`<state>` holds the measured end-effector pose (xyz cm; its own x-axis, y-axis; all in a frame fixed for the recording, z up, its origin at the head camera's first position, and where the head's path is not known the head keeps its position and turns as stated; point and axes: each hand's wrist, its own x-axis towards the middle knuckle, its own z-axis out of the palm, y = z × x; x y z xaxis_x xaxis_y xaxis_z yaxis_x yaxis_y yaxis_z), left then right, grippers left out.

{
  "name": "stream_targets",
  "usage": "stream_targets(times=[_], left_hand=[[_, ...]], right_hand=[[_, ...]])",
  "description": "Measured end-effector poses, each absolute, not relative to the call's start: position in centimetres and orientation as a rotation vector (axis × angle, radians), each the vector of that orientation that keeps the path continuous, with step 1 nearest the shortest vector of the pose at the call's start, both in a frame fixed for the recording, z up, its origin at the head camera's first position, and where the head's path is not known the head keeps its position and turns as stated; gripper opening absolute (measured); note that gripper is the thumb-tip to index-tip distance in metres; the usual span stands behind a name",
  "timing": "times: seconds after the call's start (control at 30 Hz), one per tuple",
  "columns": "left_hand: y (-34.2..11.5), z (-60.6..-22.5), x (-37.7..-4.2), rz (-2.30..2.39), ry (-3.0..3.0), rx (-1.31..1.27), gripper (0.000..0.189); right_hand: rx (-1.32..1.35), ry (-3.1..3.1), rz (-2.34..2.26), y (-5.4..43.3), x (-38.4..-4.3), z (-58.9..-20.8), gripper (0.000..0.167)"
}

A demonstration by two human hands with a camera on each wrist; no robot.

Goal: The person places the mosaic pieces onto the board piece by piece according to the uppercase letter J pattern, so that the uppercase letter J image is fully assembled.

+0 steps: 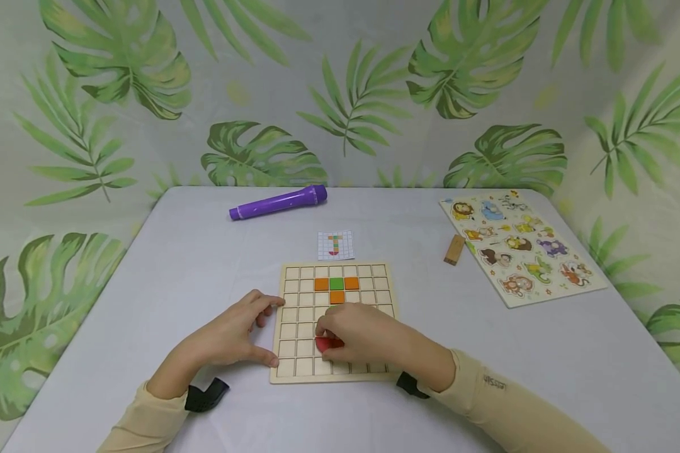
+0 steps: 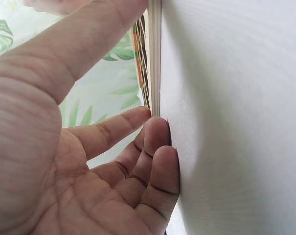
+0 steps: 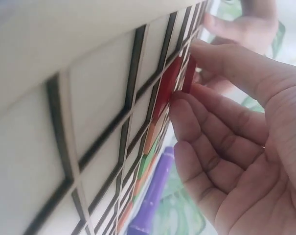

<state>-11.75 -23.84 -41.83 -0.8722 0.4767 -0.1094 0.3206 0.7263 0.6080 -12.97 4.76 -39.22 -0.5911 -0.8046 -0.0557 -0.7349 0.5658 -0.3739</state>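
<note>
A square wooden grid board (image 1: pixel 288 367) lies on the table with orange tiles (image 1: pixel 352 283) and a green tile (image 1: pixel 337 284) set in its upper cells. My left hand (image 1: pixel 230 331) rests against the board's left edge, thumb near the front corner and forefinger farther up. Over the lower middle cells, my right hand (image 1: pixel 368 330) pinches a red curved-edged piece (image 3: pixel 189 73) between thumb and fingertips. Another red piece (image 3: pixel 166 89) lies flat on the grid right beside it. Part of the tile column is hidden under the right hand in the head view.
A small card (image 1: pixel 336 245) with a coloured grid pattern lies just behind the board. Farther back is a purple microphone (image 1: pixel 279 202). To the right are a small wooden block (image 1: pixel 454 250) and an animal puzzle board (image 1: pixel 523 248). A leaf-patterned cloth hangs behind the table.
</note>
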Motion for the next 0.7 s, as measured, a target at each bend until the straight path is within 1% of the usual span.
stream_targets(times=[0.13, 0.3, 0.7], left_hand=[[-23.85, -41.73, -11.71, 0.869, 2.671, 0.625, 0.097], [-23.89, -41.72, -11.71, 0.872, 2.67, 0.621, 0.097], [-24.12, -41.94, -11.55, 0.88, 2.676, 0.623, 0.098]], right_hand=[[-1.308, 2.6, -0.406, 4.49, -12.8, -39.26, 0.009], [-1.345, 2.622, -0.327, 4.36, -12.83, -39.35, 0.014], [-1.393, 2.613, -0.332, 4.3, -12.91, -39.16, 0.014]])
